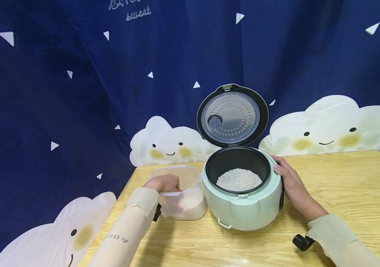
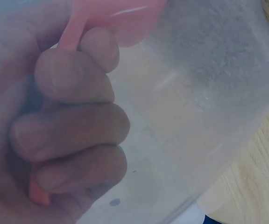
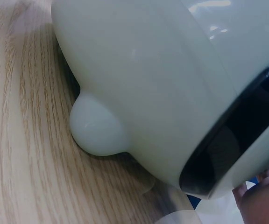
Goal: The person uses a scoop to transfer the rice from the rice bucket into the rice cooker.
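Observation:
My left hand (image 1: 166, 182) reaches into a translucent plastic container (image 1: 198, 207) that holds white rice (image 1: 191, 204). In the left wrist view, its fingers curl round the handle of a pink scoop (image 2: 120, 18), seen through the container's cloudy wall. The scoop's head is up near the rice. Right beside the container stands a pale green rice cooker (image 1: 243, 211) with its lid (image 1: 231, 116) raised. White rice (image 1: 239, 180) lies in its dark inner pot (image 1: 215, 167). My right hand (image 1: 291, 181) rests against the cooker's right side, thumb at the upper rim; its other fingers are mostly hidden.
Container and cooker stand on a light wooden table (image 1: 343, 193). A dark blue curtain (image 1: 176, 44) with white triangles and smiling clouds hangs behind it. The cooker's rounded foot (image 3: 97, 126) and black side band (image 3: 232, 135) show in the right wrist view.

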### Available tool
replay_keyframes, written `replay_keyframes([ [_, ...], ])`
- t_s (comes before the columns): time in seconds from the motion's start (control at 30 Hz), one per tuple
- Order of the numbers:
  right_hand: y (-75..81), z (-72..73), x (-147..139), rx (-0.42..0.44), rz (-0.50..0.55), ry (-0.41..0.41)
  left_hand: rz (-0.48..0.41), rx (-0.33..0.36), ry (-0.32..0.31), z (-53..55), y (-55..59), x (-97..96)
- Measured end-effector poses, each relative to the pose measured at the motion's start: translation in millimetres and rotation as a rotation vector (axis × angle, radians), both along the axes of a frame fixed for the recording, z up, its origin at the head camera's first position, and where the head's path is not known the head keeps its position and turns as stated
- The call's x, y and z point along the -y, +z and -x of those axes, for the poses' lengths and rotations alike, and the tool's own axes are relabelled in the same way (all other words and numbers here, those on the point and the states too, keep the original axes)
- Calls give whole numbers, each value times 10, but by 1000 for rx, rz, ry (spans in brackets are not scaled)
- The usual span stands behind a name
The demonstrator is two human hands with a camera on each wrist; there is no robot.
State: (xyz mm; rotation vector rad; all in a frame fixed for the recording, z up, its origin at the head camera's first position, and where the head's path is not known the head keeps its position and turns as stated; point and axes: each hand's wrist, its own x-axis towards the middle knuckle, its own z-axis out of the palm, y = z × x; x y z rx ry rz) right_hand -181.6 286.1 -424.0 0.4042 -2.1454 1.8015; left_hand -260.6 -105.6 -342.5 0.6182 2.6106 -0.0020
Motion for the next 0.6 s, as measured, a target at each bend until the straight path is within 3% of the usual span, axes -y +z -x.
replay_keyframes([
  [0.23, 0, 6, -6, 8, -11, -4, 3, -12, -13, 8, -8, 1],
  [0.6, -6, 1, -1, -1, -6, 2, -57, -39, 24, -24, 1, 8],
])
